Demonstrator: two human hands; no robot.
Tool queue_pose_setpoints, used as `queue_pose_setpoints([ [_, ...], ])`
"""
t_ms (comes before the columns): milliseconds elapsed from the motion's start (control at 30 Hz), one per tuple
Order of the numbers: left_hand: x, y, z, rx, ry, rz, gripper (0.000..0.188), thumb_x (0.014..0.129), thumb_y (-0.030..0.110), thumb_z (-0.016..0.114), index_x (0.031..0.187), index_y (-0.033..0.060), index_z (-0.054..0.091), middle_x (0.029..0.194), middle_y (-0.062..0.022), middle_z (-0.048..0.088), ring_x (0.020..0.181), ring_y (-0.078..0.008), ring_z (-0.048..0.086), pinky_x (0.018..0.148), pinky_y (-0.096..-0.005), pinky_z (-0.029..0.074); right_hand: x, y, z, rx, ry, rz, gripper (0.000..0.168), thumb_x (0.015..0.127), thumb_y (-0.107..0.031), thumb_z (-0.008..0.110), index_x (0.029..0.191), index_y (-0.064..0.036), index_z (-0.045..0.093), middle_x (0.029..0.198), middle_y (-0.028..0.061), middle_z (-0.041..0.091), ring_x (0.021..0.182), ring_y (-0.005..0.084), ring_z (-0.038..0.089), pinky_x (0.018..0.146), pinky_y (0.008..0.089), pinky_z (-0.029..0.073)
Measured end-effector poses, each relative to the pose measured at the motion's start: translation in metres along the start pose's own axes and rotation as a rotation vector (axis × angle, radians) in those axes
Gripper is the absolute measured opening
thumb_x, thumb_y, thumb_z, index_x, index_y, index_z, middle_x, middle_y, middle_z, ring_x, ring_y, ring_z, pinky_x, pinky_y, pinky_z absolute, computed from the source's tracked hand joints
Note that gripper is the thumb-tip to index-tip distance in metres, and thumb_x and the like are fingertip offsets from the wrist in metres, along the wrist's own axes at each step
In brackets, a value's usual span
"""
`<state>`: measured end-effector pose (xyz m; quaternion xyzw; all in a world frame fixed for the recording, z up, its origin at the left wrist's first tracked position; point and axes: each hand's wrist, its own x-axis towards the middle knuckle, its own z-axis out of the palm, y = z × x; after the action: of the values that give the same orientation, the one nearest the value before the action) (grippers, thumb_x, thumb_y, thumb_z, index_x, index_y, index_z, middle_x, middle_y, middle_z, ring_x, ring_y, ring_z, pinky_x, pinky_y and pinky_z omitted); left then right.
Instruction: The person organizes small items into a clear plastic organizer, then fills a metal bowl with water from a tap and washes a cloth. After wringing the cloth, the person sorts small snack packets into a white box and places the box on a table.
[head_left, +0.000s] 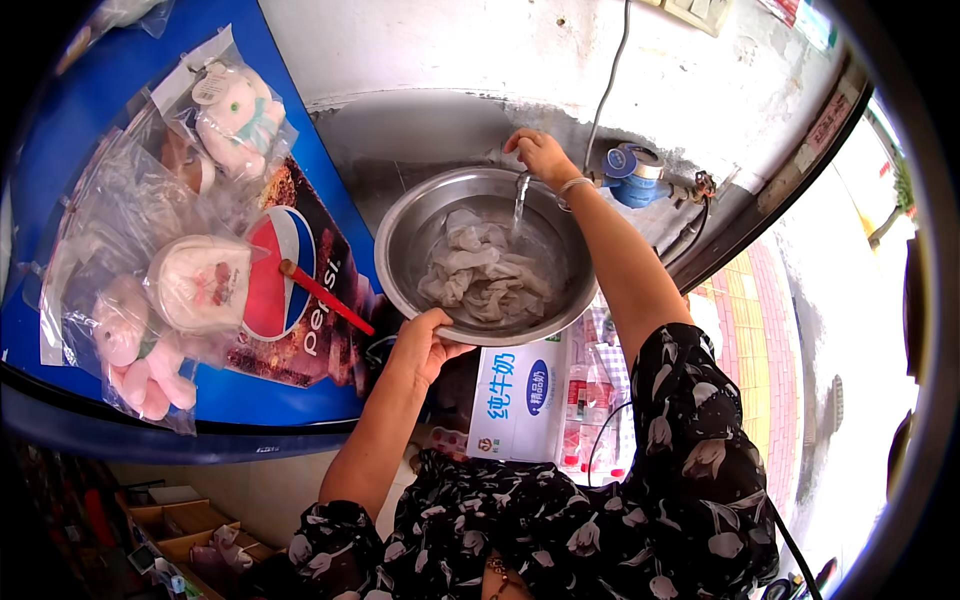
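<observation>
My left hand (426, 346) grips the near rim of a round stainless steel basin (393, 289), thumb on top and fingers underneath. Inside the basin, a crumpled whitish cloth (484, 270) lies partly under water. Water runs from a metal tap (523, 182) over the basin's far side and falls beside the cloth. My right hand (538, 154) is at the top of this tap with its fingers curled. Its grip appears to be on the tap's handle, which the hand mostly hides.
On the left, a blue Pepsi-branded surface (339, 401) carries plush toys in plastic bags (236, 112) and a red-handled brush (330, 298). A blue water meter (634, 176) and pipes project from the wall at right. A white carton (517, 401) and packaged bottles (589, 405) stand below the basin.
</observation>
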<state>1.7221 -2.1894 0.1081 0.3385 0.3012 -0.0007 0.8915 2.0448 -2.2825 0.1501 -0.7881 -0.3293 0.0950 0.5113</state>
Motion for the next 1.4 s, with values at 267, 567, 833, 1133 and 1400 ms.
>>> queue_pose_setpoints([
  [267, -0.002, -0.002, 0.000, 0.012, 0.034, 0.014, 0.039, 0.077, 0.005, 0.047, 0.112, -0.0124, 0.044, 0.109, -0.0247, 0.055, 0.097, -0.0364, 0.059, 0.081, -0.0498, 0.052, 0.000, 0.001, 0.001, 0.019, 0.001, 0.003, 0.026, 0.079, -0.016, 0.041, 0.082, -0.003, 0.063, 0.065, 0.0072, 0.054, 0.063, 0.0160, 0.051, 0.062, 0.0295, 0.043],
  [567, -0.003, -0.004, -0.010, 0.020, 0.018, 0.005, 0.039, 0.077, 0.005, 0.048, 0.111, -0.0125, 0.044, 0.107, -0.0248, 0.055, 0.095, -0.0361, 0.060, 0.081, -0.0491, 0.052, -0.001, -0.001, 0.002, -0.017, 0.012, -0.016, 0.026, 0.078, -0.016, 0.041, 0.082, -0.002, 0.063, 0.066, 0.0077, 0.055, 0.064, 0.0167, 0.052, 0.063, 0.0299, 0.043],
  [833, -0.008, -0.003, -0.011, 0.013, 0.038, 0.009, 0.037, 0.077, 0.004, 0.047, 0.110, -0.0129, 0.045, 0.106, -0.0240, 0.056, 0.094, -0.0354, 0.060, 0.080, -0.0476, 0.053, 0.001, 0.003, 0.004, -0.033, 0.041, -0.042, 0.026, 0.078, -0.016, 0.041, 0.082, -0.002, 0.063, 0.064, 0.0075, 0.054, 0.063, 0.0168, 0.051, 0.062, 0.0301, 0.043],
  [1133, -0.010, -0.004, -0.014, 0.041, 0.020, 0.032, 0.036, 0.076, 0.005, 0.048, 0.108, -0.0119, 0.047, 0.104, -0.0228, 0.057, 0.090, -0.0329, 0.062, 0.076, -0.0445, 0.055, -0.004, -0.006, 0.003, -0.016, 0.035, -0.007, 0.026, 0.080, -0.015, 0.040, 0.083, -0.001, 0.062, 0.061, 0.0068, 0.052, 0.060, 0.0165, 0.049, 0.060, 0.0302, 0.042],
  [1400, -0.006, -0.008, -0.019, 0.033, 0.020, 0.028, 0.032, 0.076, 0.006, 0.048, 0.103, -0.0106, 0.050, 0.099, -0.0215, 0.059, 0.087, -0.0312, 0.063, 0.073, -0.0421, 0.056, 0.000, -0.001, 0.004, -0.027, 0.015, -0.006, 0.027, 0.080, -0.016, 0.040, 0.083, -0.002, 0.063, 0.064, 0.0074, 0.054, 0.062, 0.0166, 0.050, 0.062, 0.0301, 0.043],
])
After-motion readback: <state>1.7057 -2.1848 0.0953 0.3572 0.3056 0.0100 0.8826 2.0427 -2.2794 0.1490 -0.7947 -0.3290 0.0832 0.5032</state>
